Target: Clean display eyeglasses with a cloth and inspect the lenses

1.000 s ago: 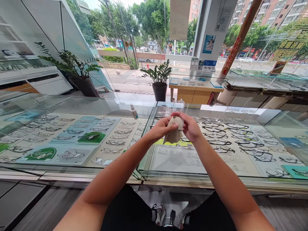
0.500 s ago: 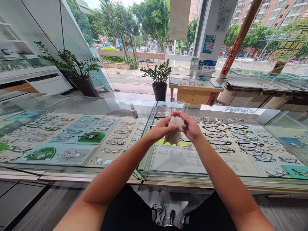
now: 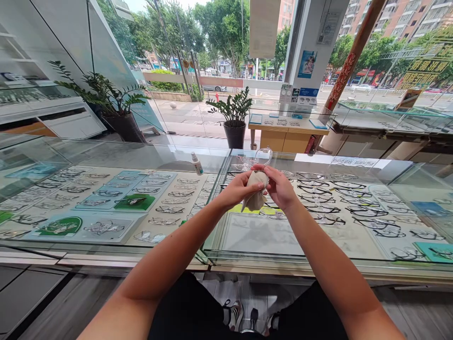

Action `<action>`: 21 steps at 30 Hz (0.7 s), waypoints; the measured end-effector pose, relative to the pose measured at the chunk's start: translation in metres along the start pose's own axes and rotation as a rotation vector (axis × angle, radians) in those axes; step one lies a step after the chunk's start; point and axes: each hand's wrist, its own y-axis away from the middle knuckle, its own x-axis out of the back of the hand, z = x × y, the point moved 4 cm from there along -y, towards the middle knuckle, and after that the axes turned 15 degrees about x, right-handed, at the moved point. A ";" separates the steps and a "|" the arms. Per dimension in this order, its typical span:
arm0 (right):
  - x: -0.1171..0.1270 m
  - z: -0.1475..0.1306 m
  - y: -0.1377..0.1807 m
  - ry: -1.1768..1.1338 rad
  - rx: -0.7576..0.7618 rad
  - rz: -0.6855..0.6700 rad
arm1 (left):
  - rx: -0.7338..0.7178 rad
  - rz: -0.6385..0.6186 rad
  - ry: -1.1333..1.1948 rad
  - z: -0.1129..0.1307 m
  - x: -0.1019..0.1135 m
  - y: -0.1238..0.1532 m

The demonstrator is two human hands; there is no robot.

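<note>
Above the glass counter, my left hand (image 3: 238,189) is closed on a light beige cloth (image 3: 255,202), with the thumb pressed over it. The cloth is folded about one lens of a pair of eyeglasses (image 3: 264,154), and its loose end hangs down. My right hand (image 3: 281,187) grips the eyeglasses by the frame, fingers bent around the cloth's right side. The other clear lens sticks up beyond my fingertips. Most of the frame is hidden by cloth and fingers. A small white spray bottle (image 3: 197,163) stands on the counter, left of my hands.
The glass display counter (image 3: 212,257) runs across in front of me, with many eyeglasses (image 3: 318,191) in rows under its top. Beyond it stand a potted plant (image 3: 235,134), a larger plant (image 3: 123,125) at left and a wooden display table (image 3: 288,137). A glass wall faces the street.
My left thumb and the cloth have shifted slightly over the lens. Both hands stay in about the same place, and the bottle has not moved.
</note>
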 end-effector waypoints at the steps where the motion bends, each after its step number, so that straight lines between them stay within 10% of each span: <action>1: 0.000 0.000 0.000 -0.001 0.000 0.000 | 0.001 0.003 0.005 0.000 0.000 0.000; 21: 0.000 0.002 0.000 -0.006 -0.017 -0.023 | -0.007 -0.016 0.040 0.002 -0.003 -0.001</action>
